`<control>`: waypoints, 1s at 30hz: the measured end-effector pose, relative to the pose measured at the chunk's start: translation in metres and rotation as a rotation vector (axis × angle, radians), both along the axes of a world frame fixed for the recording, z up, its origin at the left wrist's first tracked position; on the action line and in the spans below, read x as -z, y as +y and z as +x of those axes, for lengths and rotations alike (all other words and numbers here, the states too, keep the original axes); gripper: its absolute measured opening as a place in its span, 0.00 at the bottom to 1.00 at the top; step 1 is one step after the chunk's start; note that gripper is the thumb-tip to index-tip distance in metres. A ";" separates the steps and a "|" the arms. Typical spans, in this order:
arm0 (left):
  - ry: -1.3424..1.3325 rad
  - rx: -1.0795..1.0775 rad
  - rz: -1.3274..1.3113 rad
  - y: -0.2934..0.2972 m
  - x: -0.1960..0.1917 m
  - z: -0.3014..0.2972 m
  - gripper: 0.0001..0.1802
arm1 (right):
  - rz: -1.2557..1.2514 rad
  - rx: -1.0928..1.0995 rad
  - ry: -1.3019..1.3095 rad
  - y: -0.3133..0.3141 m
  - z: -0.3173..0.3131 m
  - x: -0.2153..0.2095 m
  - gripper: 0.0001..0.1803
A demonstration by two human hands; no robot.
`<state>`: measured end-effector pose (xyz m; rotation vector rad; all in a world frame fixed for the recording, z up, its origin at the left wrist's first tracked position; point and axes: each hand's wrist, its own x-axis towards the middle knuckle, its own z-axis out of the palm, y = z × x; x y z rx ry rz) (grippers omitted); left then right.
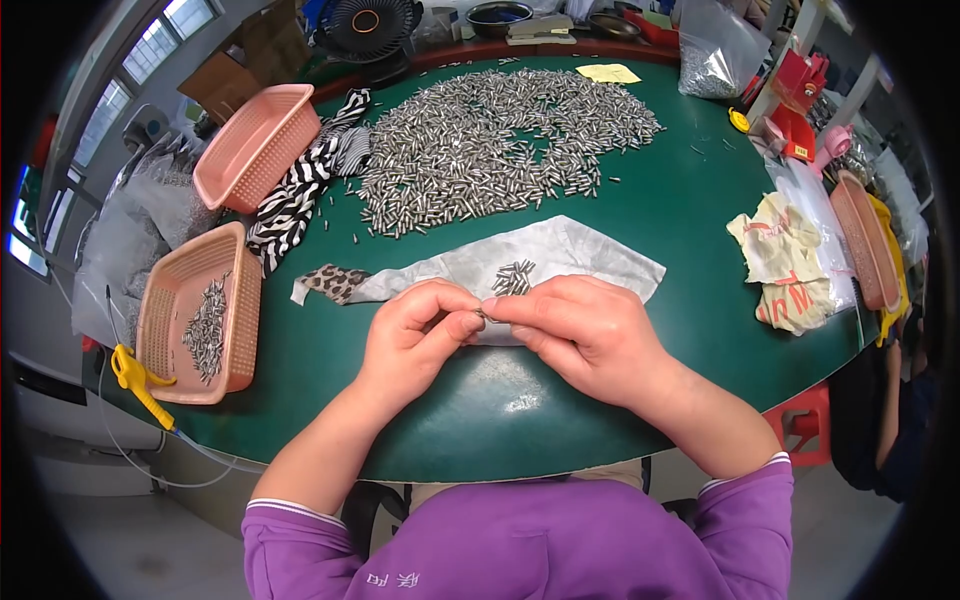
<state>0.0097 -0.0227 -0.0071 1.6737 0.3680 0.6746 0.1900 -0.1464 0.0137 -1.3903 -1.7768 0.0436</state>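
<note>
My left hand and my right hand meet over a grey cloth on the green table. Between their pinched fingertips is a small metal pin, mostly covered by the fingers. A little heap of similar silver pins lies on the cloth just beyond my right fingertips. Farther back, a broad pile of loose silver pins spreads over the table. At the left, a pink plastic basket holds more pins along its bottom.
A second pink basket leans at the back left by a zebra-striped cloth. A yellow air blow gun hangs at the left edge. Crumpled cream cloths lie at the right. A black fan and a clear bag stand behind.
</note>
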 end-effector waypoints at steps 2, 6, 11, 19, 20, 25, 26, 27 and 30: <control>0.002 -0.002 0.011 0.001 0.001 0.000 0.03 | 0.003 0.003 -0.004 -0.001 0.000 -0.001 0.17; 0.062 0.009 0.067 0.003 0.000 -0.001 0.03 | -0.012 0.040 -0.132 -0.004 -0.001 -0.009 0.19; 0.094 0.087 0.026 -0.001 -0.002 -0.001 0.04 | 0.061 0.103 -0.307 -0.002 -0.001 -0.010 0.21; 0.027 0.065 -0.103 0.000 -0.001 -0.002 0.05 | 0.006 -0.013 0.013 0.000 0.000 -0.001 0.17; 0.018 0.059 -0.098 0.001 -0.001 -0.002 0.05 | 0.007 -0.013 0.013 0.000 0.000 -0.001 0.17; 0.022 0.036 -0.062 0.001 0.000 -0.001 0.05 | -0.010 -0.011 0.020 0.000 -0.001 0.000 0.17; 0.027 0.031 -0.041 0.001 0.001 -0.001 0.04 | -0.010 -0.010 0.020 -0.001 -0.001 -0.002 0.17; 0.027 0.032 -0.041 0.001 0.000 -0.001 0.04 | -0.014 0.003 -0.018 -0.002 -0.001 -0.004 0.18; 0.044 0.040 -0.058 0.001 -0.001 0.000 0.04 | 0.029 0.067 -0.148 -0.002 -0.002 -0.007 0.20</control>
